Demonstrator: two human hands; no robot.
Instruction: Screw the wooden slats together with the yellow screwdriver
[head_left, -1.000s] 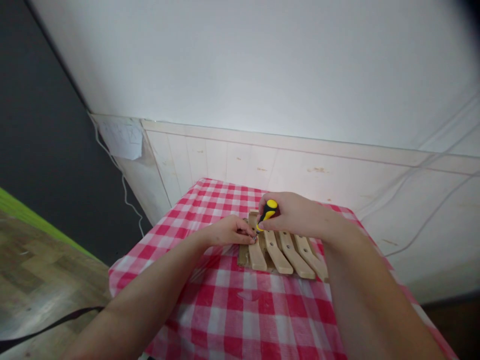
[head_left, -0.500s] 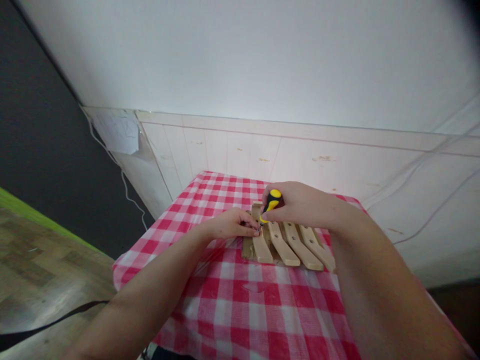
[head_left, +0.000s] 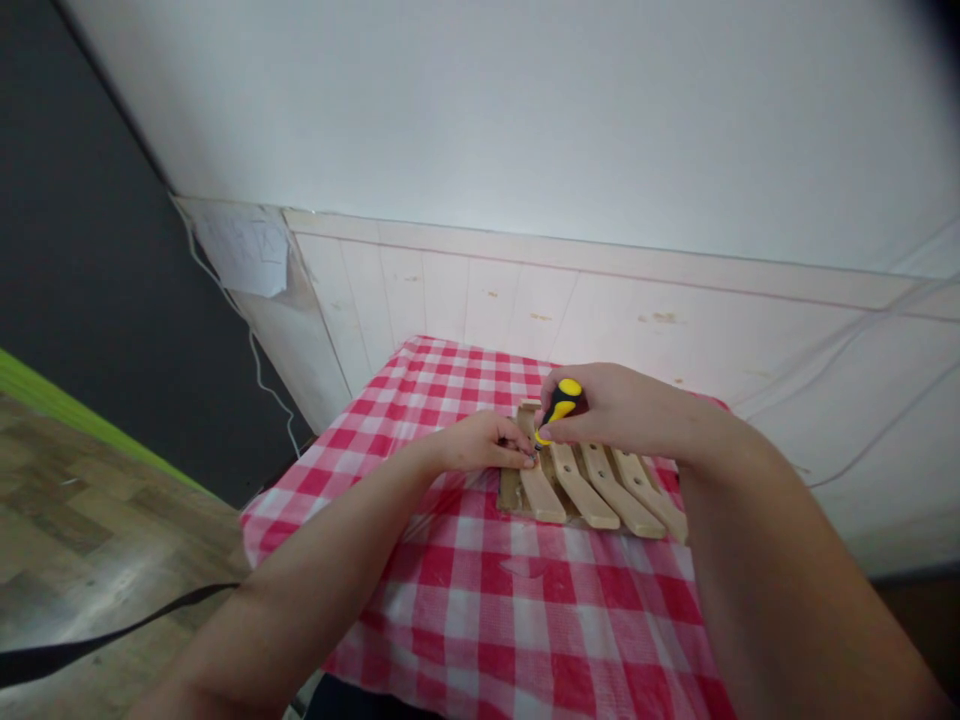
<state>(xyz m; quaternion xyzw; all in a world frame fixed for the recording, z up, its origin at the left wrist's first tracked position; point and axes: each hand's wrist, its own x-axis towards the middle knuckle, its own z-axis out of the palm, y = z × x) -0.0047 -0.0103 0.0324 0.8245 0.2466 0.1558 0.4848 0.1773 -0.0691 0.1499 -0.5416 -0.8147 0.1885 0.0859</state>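
Observation:
A wooden slatted piece (head_left: 592, 492) with several pale slats, each with a hole, lies on a table covered by a red-and-white checked cloth (head_left: 495, 590). My right hand (head_left: 626, 410) grips a short yellow-and-black screwdriver (head_left: 559, 404), tip pointing down at the leftmost slat. My left hand (head_left: 487, 442) rests on the piece's left end, fingertips pinched right beside the screwdriver tip. Whatever the fingertips hold is too small to tell.
The table stands against a white panelled wall (head_left: 600, 300). A paper sheet (head_left: 244, 255) and a thin white cable (head_left: 255, 350) hang at the wall's left corner. Wooden floor (head_left: 82, 540) and a dark wall lie to the left. A black strap (head_left: 97, 640) crosses bottom left.
Both hands stay at the same spot on the wooden piece with the screwdriver. The view has shifted slightly, moving the table right in the picture.

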